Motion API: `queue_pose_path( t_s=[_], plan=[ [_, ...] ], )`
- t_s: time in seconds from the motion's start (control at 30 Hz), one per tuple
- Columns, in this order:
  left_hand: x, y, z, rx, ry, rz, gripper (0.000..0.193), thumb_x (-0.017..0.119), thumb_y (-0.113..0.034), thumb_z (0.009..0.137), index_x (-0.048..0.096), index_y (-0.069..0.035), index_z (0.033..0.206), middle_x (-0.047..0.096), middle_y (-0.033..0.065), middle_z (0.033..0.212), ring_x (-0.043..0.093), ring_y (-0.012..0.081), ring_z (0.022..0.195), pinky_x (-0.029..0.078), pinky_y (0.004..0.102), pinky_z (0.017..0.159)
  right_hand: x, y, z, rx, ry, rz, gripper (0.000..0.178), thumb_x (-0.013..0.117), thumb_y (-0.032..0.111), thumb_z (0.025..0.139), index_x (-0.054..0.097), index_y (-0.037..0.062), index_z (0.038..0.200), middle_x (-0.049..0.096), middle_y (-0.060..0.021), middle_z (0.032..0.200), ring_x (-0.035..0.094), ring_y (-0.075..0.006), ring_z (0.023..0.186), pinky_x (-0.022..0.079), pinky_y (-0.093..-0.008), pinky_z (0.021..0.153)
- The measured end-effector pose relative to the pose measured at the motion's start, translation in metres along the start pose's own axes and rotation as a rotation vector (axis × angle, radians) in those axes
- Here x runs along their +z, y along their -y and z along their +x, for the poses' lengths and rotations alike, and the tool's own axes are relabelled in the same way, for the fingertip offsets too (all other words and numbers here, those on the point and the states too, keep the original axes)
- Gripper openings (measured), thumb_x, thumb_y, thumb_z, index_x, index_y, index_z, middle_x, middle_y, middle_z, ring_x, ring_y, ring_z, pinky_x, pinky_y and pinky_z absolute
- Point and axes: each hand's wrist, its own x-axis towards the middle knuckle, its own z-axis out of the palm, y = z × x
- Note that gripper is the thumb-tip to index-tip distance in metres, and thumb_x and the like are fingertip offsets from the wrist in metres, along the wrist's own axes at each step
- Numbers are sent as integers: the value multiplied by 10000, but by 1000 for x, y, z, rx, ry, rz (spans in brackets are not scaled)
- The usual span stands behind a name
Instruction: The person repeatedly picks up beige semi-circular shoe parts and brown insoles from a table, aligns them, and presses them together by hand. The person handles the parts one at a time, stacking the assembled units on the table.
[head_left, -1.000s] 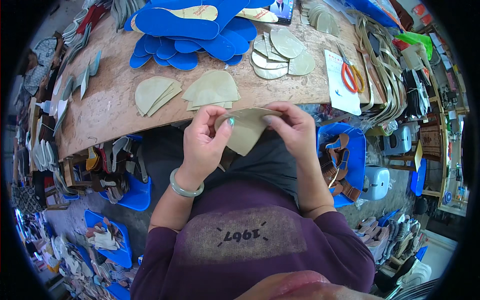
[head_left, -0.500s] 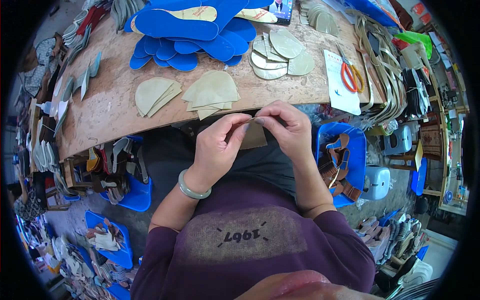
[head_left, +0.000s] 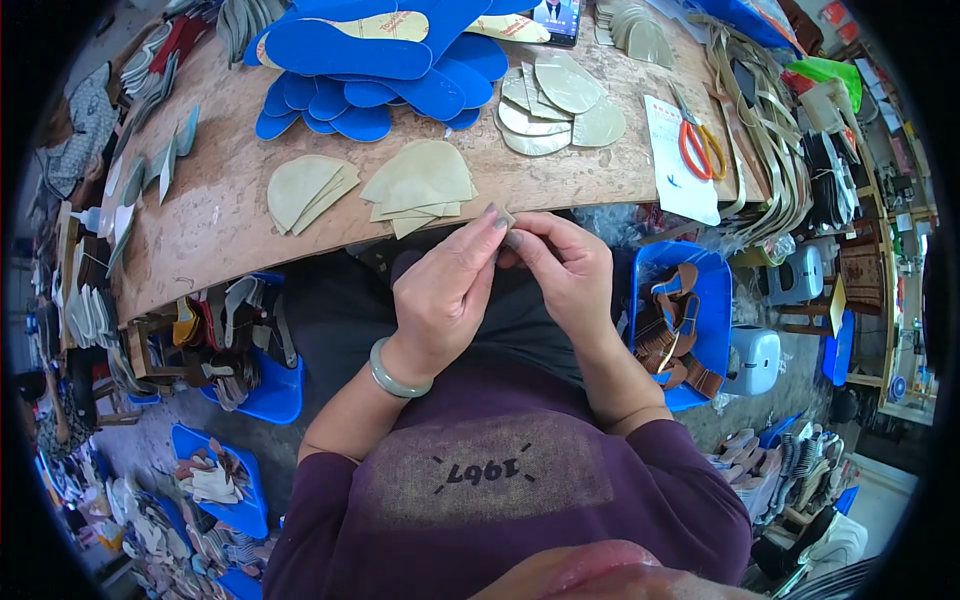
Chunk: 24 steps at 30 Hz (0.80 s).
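Observation:
Just off the table's near edge, my left hand (head_left: 442, 285) and my right hand (head_left: 568, 275) meet, fingertips touching. Both pinch a beige shoe-upper piece (head_left: 509, 216); only a small corner of it shows, the rest being hidden behind my fingers. Beyond my left hand, similar rounded beige pieces lie in a fanned stack (head_left: 420, 178), with a second fanned stack (head_left: 308, 190) to its left. Farther back are shinier pale pieces (head_left: 570, 90) in overlapping layers.
Blue insoles (head_left: 350, 60) pile up at the back of the wooden table (head_left: 215, 215). Orange-handled scissors (head_left: 702, 150) lie on a white paper (head_left: 668, 190) at the right, near hanging straps (head_left: 790, 160). Below stands a blue bin (head_left: 705, 385) of brown shoe parts.
My left hand has swung up and right over the piece, its fingers now pointing away from me. The piece's hanging flap has gone from sight behind my hands.

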Motion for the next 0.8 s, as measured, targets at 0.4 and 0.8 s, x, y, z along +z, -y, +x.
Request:
queue_pose_path(
  t_s=[0.4, 0.8],
  plan=[
    [-1, -2, 1, 47, 32, 90, 364, 659, 79, 782, 665, -10, 1135, 665, 170, 1139, 685, 288, 969, 561, 331, 806, 0, 0, -2, -29, 1, -93, 141, 580, -4, 915, 664, -51, 1019, 695, -95, 850, 680, -131, 745, 542, -249, 667],
    [0, -2, 1, 40, 34, 82, 374, 668, 80, 768, 675, -26, 1127, 669, 161, 1126, 684, 282, 965, 562, 333, 808, -5, 1, 0, -69, 24, -116, 129, 574, -19, 897, 665, -41, 985, 684, -94, 818, 677, -129, 701, 533, -249, 629]
  ],
)
